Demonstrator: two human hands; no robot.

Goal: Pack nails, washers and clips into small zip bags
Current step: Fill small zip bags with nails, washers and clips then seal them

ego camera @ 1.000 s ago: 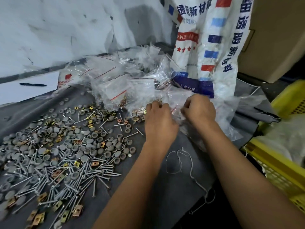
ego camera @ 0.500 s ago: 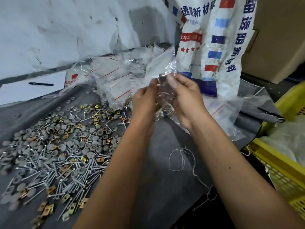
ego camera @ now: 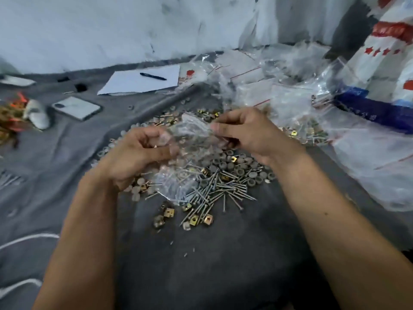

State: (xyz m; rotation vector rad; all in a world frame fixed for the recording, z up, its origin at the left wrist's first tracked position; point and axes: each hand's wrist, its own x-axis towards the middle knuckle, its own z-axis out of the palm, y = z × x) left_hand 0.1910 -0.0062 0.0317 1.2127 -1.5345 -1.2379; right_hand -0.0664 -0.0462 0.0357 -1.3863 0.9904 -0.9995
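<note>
Small clear plastic zip bag (ego camera: pixel 190 139), seemingly empty, flimsy and slippery, is hanging above the grey surface (ego camera: pixel 201 265) and its pile of silver nails (ego camera: pixel 221 191), left hand (ego camera: pixel 136 155) and right hand (ego camera: pixel 248 133) each pinching its mouth edge with curled fingers, likely the best hold.
</note>
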